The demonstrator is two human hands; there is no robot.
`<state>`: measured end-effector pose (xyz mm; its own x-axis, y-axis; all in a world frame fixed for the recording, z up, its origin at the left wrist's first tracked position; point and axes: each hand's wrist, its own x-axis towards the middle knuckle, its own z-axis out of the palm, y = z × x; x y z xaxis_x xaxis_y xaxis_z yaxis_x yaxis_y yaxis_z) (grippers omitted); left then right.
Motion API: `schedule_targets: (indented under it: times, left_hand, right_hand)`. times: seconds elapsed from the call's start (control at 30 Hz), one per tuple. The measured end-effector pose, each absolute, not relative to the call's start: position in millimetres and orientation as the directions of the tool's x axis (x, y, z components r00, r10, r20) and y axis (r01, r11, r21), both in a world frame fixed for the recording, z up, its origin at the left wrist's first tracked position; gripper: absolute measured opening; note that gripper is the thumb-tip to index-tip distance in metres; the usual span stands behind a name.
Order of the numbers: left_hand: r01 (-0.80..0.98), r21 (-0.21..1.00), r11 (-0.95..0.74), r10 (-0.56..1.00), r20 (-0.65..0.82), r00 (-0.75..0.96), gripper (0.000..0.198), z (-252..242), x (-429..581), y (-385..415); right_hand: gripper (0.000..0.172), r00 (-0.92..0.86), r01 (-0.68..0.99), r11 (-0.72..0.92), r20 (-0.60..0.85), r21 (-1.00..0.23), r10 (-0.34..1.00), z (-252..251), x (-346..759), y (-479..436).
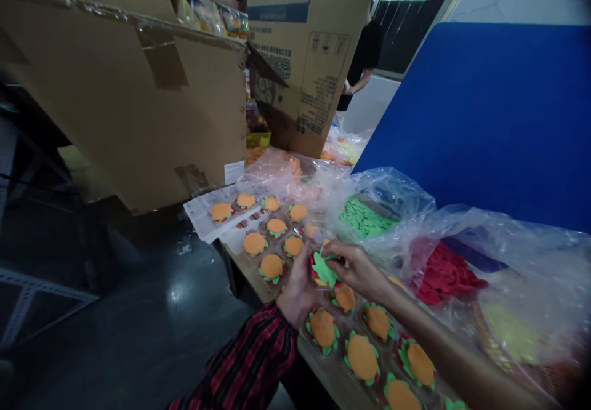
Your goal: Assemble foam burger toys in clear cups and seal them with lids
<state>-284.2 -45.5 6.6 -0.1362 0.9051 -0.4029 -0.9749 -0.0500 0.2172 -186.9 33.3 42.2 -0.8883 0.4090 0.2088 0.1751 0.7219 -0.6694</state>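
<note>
My left hand (299, 290) is wrapped round the side of a small clear plastic tray (318, 283), raised slightly above the table. Red and yellow layers show inside it. On top lies a green lettuce-shaped piece (324, 268), which my right hand (353, 262) pinches between thumb and fingers. Around both hands stand toy burgers in clear trays, with orange bun tops over green frilled edges, such as one burger (361, 357) in front and another burger (271, 266) to the left.
Plastic bags of green pieces (367, 218), red pieces (447, 274) and pale yellow pieces (510, 330) line the right side. Printed sheets (210, 216) lie at the far table end. Large cardboard boxes (198, 96) and a blue panel (494, 120) rise behind. A person (364, 53) stands beyond.
</note>
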Motion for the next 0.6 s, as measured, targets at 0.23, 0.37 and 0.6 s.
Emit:
schedule_targets:
  times: [0.23,0.37,0.6]
  left_hand:
    - [-0.973,0.229,-0.020,0.902,-0.415,-0.116,0.025,-2.2,-286.7,-50.7]
    - [-0.969,0.247,0.003,0.879,-0.463,-0.115,0.024,-3.6,-299.5,-57.4]
    - [-0.931,0.360,0.057,0.789,-0.588,-0.178,0.023,4.5,-316.3,-56.9]
  right_hand:
    - [0.015,-0.886,0.193,0.850,0.285,-0.490,0.366,39.7,-188.7,21.2]
    - [0.015,-0.886,0.138,0.846,0.318,-0.515,0.337,35.7,-192.4,23.4]
    - [0.018,-0.755,0.147,0.800,0.456,-0.581,0.470,34.5,-180.4,23.2]
